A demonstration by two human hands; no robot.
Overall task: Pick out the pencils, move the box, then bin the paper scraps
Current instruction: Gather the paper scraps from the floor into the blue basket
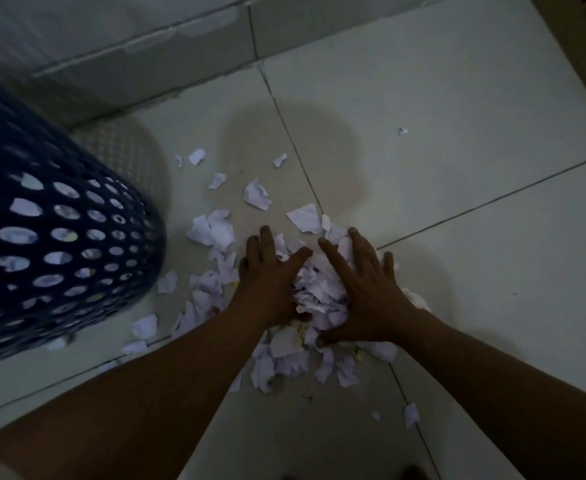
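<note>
My left hand (270, 275) and right hand (364, 289), fingers spread, press a heap of paper scraps (319, 289) between them. Basket (59, 237) to my left holds scraps.

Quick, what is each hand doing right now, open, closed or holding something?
Left hand: open, fingers spread, pressing against the pile of paper scraps.
Right hand: open, fingers spread, cupping the same pile from the other side.

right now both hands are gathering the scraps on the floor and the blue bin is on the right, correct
Not quite. The head view shows the bin on the left, not the right. Both the left hand and right hand are gathering scraps on the floor.
</note>
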